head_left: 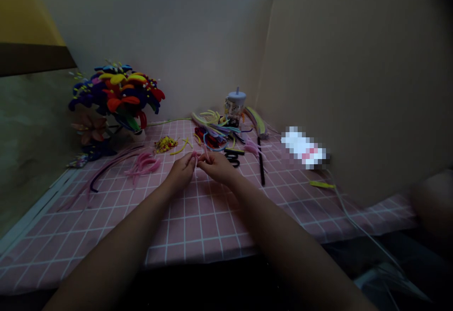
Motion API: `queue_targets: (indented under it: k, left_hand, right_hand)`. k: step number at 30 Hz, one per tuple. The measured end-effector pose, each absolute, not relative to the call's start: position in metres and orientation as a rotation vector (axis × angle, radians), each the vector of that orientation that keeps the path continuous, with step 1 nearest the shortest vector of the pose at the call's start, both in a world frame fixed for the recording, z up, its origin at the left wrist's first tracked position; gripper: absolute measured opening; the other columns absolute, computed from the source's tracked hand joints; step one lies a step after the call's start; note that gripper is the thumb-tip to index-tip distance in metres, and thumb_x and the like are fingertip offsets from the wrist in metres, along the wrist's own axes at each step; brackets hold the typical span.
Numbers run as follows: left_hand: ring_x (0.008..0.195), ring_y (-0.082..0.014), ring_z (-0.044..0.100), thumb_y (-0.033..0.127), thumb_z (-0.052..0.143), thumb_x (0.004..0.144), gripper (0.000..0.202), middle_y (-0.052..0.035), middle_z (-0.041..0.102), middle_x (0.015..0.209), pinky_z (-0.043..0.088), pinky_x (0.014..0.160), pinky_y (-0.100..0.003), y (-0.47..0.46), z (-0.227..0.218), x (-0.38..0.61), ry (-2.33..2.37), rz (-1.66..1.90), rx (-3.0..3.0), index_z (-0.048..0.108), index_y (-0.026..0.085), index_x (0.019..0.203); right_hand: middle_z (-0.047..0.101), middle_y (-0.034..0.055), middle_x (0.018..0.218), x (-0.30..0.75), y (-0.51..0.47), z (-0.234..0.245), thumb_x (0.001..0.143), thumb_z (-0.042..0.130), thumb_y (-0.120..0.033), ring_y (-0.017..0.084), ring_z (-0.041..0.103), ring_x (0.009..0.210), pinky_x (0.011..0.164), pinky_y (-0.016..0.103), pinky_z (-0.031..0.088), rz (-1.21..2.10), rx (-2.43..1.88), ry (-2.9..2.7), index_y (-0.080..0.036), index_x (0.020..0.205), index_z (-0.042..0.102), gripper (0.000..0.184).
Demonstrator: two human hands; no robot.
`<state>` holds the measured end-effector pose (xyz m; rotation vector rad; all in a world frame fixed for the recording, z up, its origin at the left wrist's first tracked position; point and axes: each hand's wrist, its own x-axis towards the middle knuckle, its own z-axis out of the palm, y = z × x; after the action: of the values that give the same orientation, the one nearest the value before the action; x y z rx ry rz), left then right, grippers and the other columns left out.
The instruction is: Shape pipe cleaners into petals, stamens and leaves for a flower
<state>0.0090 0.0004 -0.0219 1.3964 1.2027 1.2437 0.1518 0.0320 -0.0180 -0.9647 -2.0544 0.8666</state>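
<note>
My left hand [182,172] and my right hand [216,167] meet above the pink checked tablecloth [198,235], their fingertips pinching a short pink pipe cleaner [195,160]. It is thin and partly hidden by my fingers. Just left of my left hand lies a bunch of bent pink pipe cleaners [143,166]. Beyond my hands is a tangled heap of multicoloured pipe cleaners [212,134]. A black pipe cleaner [261,160] lies to the right of my right hand, and a coiled black piece [232,159] sits nearer it.
A bouquet of pipe-cleaner flowers [116,96] stands at the back left, with long dark strands [113,165] before it. A lidded cup [235,105] stands behind the heap. A pixelated white object [303,148] lies right, against a beige wall [347,65]. The table's front edge runs below my forearms.
</note>
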Motion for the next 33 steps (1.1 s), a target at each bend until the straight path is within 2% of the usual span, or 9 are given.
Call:
queue_targets:
  k: [3,8,11,16,20,24,29,33]
  left_hand:
    - [0.086,-0.0177,0.054,0.027,0.052,0.076,0.022,-0.0047,0.063,0.089,0.04,0.07,-0.023,0.0,-0.021,0.009,1.228,1.298,1.623,0.063,0.016,0.091]
    - [0.059,-0.0125,0.048,0.03,0.052,0.077,0.017,0.0003,0.054,0.061,0.037,0.053,-0.02,0.001,-0.023,0.004,1.256,1.254,1.634,0.063,0.017,0.08]
    - [0.056,-0.0114,0.048,0.032,0.05,0.078,0.02,-0.0011,0.054,0.065,0.037,0.052,-0.021,0.002,-0.024,0.002,1.216,1.268,1.654,0.062,0.016,0.075]
    - [0.062,-0.0127,0.052,0.034,0.05,0.079,0.027,-0.0023,0.059,0.071,0.041,0.057,-0.022,0.001,-0.025,0.003,1.189,1.254,1.686,0.062,0.017,0.097]
    - [0.062,-0.0139,0.053,0.035,0.054,0.076,0.028,-0.0023,0.06,0.068,0.041,0.056,-0.021,-0.003,-0.022,0.005,1.21,1.273,1.64,0.064,0.017,0.095]
    - [0.065,-0.0154,0.056,0.035,0.052,0.078,0.034,-0.0035,0.062,0.07,0.041,0.057,-0.021,-0.006,-0.019,0.007,1.274,1.262,1.771,0.061,0.018,0.106]
    - [0.075,-0.0188,0.062,0.035,0.042,0.085,0.044,-0.0089,0.067,0.085,0.044,0.069,-0.026,-0.008,-0.017,0.008,1.442,1.134,2.052,0.051,0.018,0.124]
    - [0.083,-0.0212,0.063,0.035,0.034,0.088,0.047,-0.0117,0.068,0.09,0.045,0.076,-0.03,-0.009,-0.019,0.008,1.485,1.033,2.152,0.044,0.016,0.131]
  right_hand:
    - [0.049,-0.0028,0.057,0.151,0.033,-0.018,0.076,0.05,-0.032,0.01,0.041,0.055,0.055,0.022,0.03,0.895,-0.947,-2.039,-0.015,0.064,0.06,0.023]
    - [0.056,-0.0002,0.067,0.15,0.034,-0.016,0.079,0.046,-0.037,0.012,0.048,0.064,0.062,0.022,0.035,1.041,-0.82,-1.921,-0.015,0.07,0.059,0.027]
    - [0.056,-0.0005,0.064,0.152,0.032,-0.013,0.08,0.046,-0.036,0.011,0.048,0.063,0.062,0.022,0.035,1.002,-0.819,-1.966,-0.015,0.064,0.057,0.029]
    - [0.053,-0.0009,0.057,0.154,0.03,-0.012,0.082,0.045,-0.039,0.01,0.045,0.056,0.057,0.022,0.031,0.847,-0.913,-2.055,-0.015,0.06,0.057,0.034]
    - [0.057,0.001,0.06,0.155,0.031,-0.014,0.082,0.045,-0.038,0.011,0.048,0.058,0.056,0.023,0.03,0.781,-0.936,-2.098,-0.015,0.063,0.059,0.033]
    - [0.057,0.0017,0.06,0.155,0.03,-0.014,0.081,0.045,-0.034,0.012,0.049,0.057,0.056,0.023,0.03,0.729,-0.956,-2.107,-0.015,0.062,0.059,0.03]
    - [0.047,-0.0013,0.051,0.155,0.027,-0.011,0.08,0.043,-0.03,0.01,0.042,0.05,0.051,0.023,0.025,0.656,-1.005,-2.117,-0.015,0.055,0.051,0.031]
    - [0.041,-0.0027,0.048,0.155,0.025,-0.009,0.08,0.042,-0.028,0.008,0.037,0.049,0.05,0.023,0.022,0.594,-1.053,-2.135,-0.015,0.053,0.049,0.031]
